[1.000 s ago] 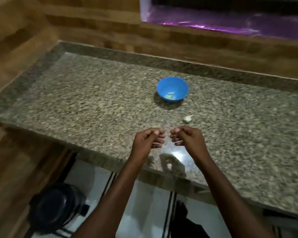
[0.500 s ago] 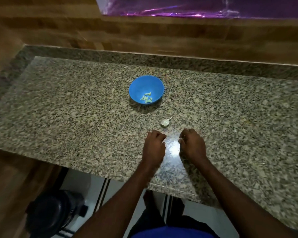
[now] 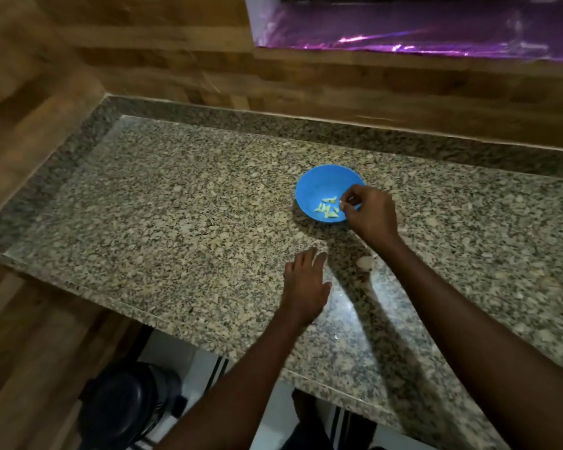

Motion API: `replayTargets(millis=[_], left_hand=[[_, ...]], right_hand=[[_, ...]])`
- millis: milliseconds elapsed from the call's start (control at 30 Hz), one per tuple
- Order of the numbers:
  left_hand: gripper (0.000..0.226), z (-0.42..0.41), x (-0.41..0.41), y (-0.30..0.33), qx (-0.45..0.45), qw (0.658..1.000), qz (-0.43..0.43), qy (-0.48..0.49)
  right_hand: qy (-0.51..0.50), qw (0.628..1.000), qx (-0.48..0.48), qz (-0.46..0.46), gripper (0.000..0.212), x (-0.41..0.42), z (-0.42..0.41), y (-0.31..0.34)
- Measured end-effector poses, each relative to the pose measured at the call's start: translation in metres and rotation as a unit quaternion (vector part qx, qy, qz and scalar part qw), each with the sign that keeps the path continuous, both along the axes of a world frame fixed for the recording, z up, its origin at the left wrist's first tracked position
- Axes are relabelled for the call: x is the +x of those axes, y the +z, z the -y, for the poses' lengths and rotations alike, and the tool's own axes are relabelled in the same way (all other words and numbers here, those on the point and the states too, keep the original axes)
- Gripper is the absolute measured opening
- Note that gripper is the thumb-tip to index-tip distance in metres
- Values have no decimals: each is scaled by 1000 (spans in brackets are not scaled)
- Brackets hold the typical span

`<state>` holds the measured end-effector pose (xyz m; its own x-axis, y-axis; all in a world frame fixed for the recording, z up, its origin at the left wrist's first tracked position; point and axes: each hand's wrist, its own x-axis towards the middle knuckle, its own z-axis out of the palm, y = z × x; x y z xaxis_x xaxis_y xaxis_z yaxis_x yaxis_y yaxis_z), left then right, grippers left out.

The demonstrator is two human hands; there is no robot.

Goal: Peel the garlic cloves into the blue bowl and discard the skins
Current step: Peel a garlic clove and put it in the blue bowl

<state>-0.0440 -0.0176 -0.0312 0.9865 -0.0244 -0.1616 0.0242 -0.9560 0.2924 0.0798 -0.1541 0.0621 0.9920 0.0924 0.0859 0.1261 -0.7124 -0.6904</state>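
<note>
Right hand: my right hand (image 3: pixel 369 216) reaches over the near right rim of the blue bowl (image 3: pixel 319 186); thumb and forefinger are curled together in a pinch on a small pale piece (image 3: pixel 341 203), too small for me to say whether it is a clove or skin
Left hand: my left hand (image 3: pixel 306 282) lies palm down on the worktop (image 3: pixel 176 222) near its front edge; fingers straight and spread a little, gripping nothing
Blue bowl: stands on the worktop towards the back edge, right of the middle; several peeled garlic cloves (image 3: pixel 327 209) lie together in its bottom
Loose piece: a pale garlic piece (image 3: pixel 365 262) rests on the worktop between the bowl and the front edge, just beside my right forearm; partly in shadow, so I cannot tell if it is peeled
Below the front edge: a dark round container (image 3: pixel 124 404) sits on the floor at the left
</note>
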Motion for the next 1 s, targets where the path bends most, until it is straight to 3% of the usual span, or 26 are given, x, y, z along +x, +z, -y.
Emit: replayTargets(millis=[67,133,233,367,467,567,733,800,867,933,1000], left_hand=[[70,-3,-2,-2,-7,1000,-10,-9],[71,-6,-3,-4,-12,1000,-14,-15],[72,-6,-4,-5,-17,1000,-14,-12],[71,-5,-5,-7,1,1000,-13,-17],[71,-6,-2,-3,-3,1000,-22,-16],[71,-5,1,0,-11,1000,-25,-14],[67,-1,3,7,-7,1000,-23,-13],[56,1,5,9,-66,998,10,3],[43,6,5,15,-217,974,35,49],[31,21,-2,32,-395,912,-25,109],[26,35,-4,41,-484,864,-53,130]], right_hand=[[19,999,-23,-26,5,19,-15,-1],[36,997,-47,-44,17,31,-22,-9],[3,999,-20,-34,24,27,-18,-14],[-156,988,1,-3,15,-10,7,-15],[-259,958,-53,-115,30,-39,27,-34],[-229,944,-75,-224,45,-54,38,-63],[-158,962,38,-220,18,-64,38,-71],[-148,959,110,-217,12,-73,44,-66],[-132,945,200,-221,10,-84,51,-62],[-133,915,299,-237,9,-94,57,-54],[-137,895,348,-243,3,-103,60,-43]])
